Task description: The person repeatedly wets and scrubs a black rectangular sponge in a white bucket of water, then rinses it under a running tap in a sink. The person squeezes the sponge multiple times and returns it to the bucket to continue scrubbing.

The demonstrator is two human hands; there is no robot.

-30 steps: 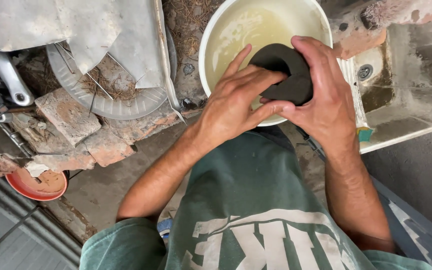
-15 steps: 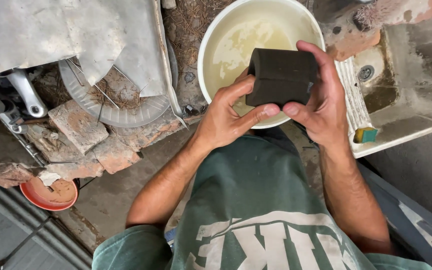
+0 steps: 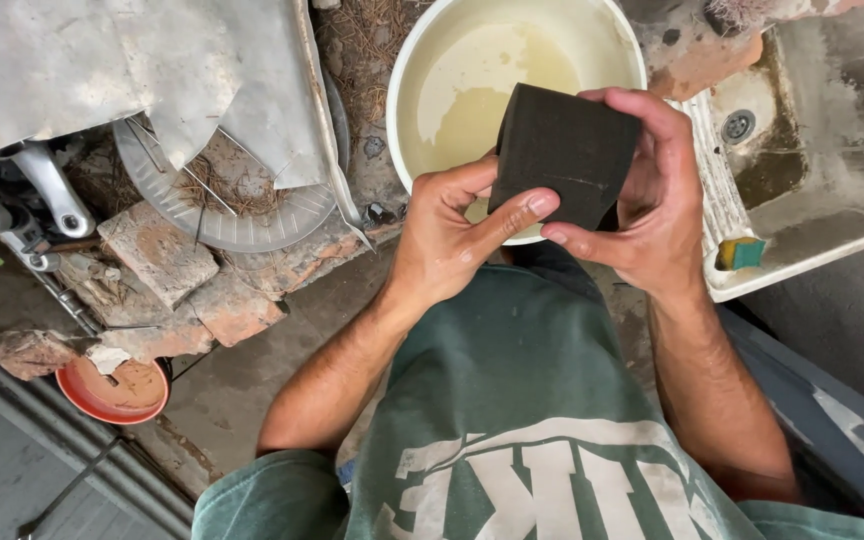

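Both hands hold a dark block (image 3: pixel 567 155), squarish and sponge-like, just above the near rim of a white bucket (image 3: pixel 407 190) with murky yellowish water in its bottom. Left hand (image 3: pixel 447 235): fingers closed on the block's near left edge, thumb laid flat across its face. Right hand (image 3: pixel 652 200): fingers wrapped over the far right side, thumb pressing from below. The block sits tilted, one corner pointing away over the water.

Bucket stands on the ground, flanked on the left by a round wire-grille fan cover (image 3: pixel 227 210) under a sheet of grey metal (image 3: pixel 102 70), with broken bricks (image 3: pixel 167 255) along that cover's near edge. To the right, a grimy white sink basin (image 3: pixel 802 170), a small yellow-and-green sponge (image 3: pixel 742 252) at its near left corner. A shallow orange dish (image 3: pixel 112 390) lies on the ground by the bricks.

Risks, as judged: the block looks wet (surface dark, slightly glossy), so a loose pinch could let it slip into the bucket and splash. If squeezed at this spot, runoff may miss the rim and fall onto the green shirt (image 3: pixel 532 400) directly below.
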